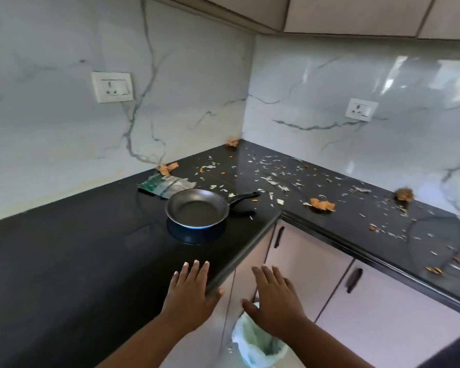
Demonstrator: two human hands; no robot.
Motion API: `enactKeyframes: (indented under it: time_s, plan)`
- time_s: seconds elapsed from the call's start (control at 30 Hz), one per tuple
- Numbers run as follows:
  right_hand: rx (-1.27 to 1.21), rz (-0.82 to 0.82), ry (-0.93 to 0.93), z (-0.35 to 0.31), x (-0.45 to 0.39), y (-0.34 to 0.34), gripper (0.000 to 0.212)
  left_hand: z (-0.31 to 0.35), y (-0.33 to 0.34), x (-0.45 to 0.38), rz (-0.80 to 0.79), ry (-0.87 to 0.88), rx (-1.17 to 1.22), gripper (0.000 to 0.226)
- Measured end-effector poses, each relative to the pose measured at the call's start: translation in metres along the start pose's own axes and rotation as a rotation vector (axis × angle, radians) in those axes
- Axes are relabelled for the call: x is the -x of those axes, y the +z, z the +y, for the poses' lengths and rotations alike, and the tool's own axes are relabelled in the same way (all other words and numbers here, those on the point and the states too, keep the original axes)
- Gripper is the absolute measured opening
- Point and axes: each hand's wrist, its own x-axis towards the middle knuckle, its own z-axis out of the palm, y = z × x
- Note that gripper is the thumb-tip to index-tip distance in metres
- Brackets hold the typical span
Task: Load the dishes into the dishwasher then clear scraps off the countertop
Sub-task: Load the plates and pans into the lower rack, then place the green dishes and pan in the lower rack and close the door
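Black L-shaped countertop (85, 251) under white marble-look walls, wrapped round an inner corner over pale cabinet doors (298, 261) with dark pulls. Sat near the front edge of the left run, by the inner corner: a small frying pan (197, 209), upright and apparently empty, handle aimed toward the right run. Looked like the one dish not yet loaded; no dishwasher in view. Lay just behind the pan, toward the back edge: a flattened green-and-clear wrapper (168, 185), apparently discarded.

Strewn across the back corner and all along the right run: pale peel flakes (274, 179) mixed with orange crumbs, thickest toward the corner. Crumpled brown scraps in several spots: one at the very back corner (233, 142), one against the left wall (166, 168), one near the front edge of the right run (322, 205), one at the right wall (404, 194). Probably prep waste, none of it gathered.

Hovered at the front edge of the left run: left hand (190, 293), palm down, fingers straight and slightly apart, holding nothing. Hung just beside it, off the edge in front of the cabinets: right hand (275, 301), likewise flat, fingers spread, empty. Both pointed toward the pan, probably poised to reach for it.

Stood on the floor below the right hand: a bin with a pale green liner (258, 343), mouth open, well placed for scraps swept off the front edge.
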Motion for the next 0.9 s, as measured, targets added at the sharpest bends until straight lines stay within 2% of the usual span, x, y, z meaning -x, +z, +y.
enactKeyframes:
  time_s: [0.17, 0.3, 0.37, 0.6, 0.73, 0.9]
  plan:
    - [-0.001, -0.004, -0.102, -0.013, -0.059, 0.003, 0.080, -0.033, 0.000, -0.021, 0.008, -0.108, -0.065, 0.084]
    - [-0.038, -0.029, -0.174, -0.019, -0.117, 0.003, 0.080, -0.050, -0.002, -0.047, 0.071, -0.274, -0.072, 0.109]
    - [-0.029, -0.006, -0.221, -0.018, -0.145, 0.002, 0.078, -0.055, -0.003, -0.061, 0.085, -0.339, -0.070, 0.114]
    - [-0.004, 0.152, -0.332, 0.004, -0.239, -0.010, 0.069, -0.067, -0.013, -0.114, 0.080, -0.459, -0.094, 0.112]
    - [0.065, 0.246, -0.405, 0.020, -0.291, -0.018, 0.068, -0.075, -0.017, -0.131, 0.065, -0.480, -0.099, 0.103]
    - [0.178, 0.080, -0.445, 0.028, -0.336, -0.025, 0.078, -0.078, -0.019, -0.139, 0.057, -0.491, -0.083, 0.101]
